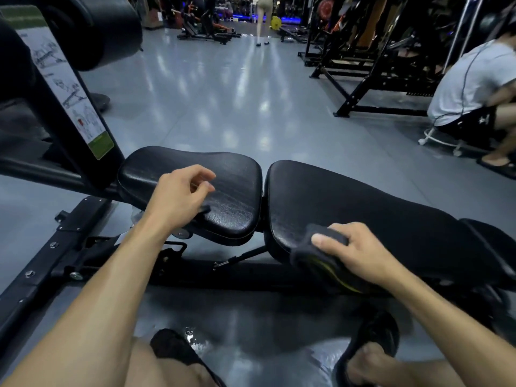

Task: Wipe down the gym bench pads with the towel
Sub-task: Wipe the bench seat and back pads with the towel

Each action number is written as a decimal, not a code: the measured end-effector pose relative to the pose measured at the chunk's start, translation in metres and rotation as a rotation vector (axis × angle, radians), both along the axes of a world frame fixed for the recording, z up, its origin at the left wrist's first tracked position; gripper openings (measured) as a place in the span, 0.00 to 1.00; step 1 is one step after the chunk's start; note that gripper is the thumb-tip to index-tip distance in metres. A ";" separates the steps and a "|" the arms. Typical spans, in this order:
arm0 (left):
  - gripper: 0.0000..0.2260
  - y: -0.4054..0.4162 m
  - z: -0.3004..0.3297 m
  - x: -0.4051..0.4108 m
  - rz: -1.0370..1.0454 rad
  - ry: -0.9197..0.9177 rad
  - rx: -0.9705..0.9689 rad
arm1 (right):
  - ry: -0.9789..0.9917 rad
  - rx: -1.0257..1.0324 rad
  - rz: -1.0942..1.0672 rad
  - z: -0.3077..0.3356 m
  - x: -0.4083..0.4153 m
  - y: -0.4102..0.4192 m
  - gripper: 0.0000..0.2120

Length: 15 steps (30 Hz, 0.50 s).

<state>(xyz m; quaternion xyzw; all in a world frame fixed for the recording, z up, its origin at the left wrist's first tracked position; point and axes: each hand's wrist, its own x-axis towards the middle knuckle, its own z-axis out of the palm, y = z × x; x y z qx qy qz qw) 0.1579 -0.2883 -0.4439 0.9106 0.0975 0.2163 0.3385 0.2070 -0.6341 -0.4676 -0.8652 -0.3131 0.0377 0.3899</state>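
A black gym bench lies across the view with a short seat pad on the left and a long back pad on the right. My right hand presses a dark grey towel with a yellow-green stripe against the near left corner of the back pad. My left hand hovers over the near edge of the seat pad, fingers loosely curled and holding nothing.
The bench's black steel frame runs along the floor at left, under an upright post with an instruction sticker and a roller pad. A person crouches at right by a black rack. My sandalled feet are below.
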 end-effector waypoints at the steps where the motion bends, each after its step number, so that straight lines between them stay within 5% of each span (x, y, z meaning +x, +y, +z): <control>1: 0.07 0.000 0.000 0.000 -0.003 -0.002 -0.001 | 0.044 0.138 -0.138 0.001 0.000 -0.008 0.39; 5: 0.07 -0.002 -0.001 0.005 -0.020 -0.002 0.011 | -0.071 0.377 -0.443 -0.015 -0.012 -0.010 0.35; 7: 0.07 -0.006 -0.001 0.007 -0.035 0.014 0.013 | -0.176 0.207 -0.349 -0.037 -0.024 0.002 0.29; 11: 0.08 -0.014 -0.003 0.011 -0.074 0.036 0.028 | -0.545 -0.497 -0.179 -0.095 -0.052 0.028 0.44; 15: 0.07 -0.019 -0.008 0.013 -0.130 0.071 0.052 | -0.617 -0.581 -0.278 -0.107 -0.049 0.042 0.50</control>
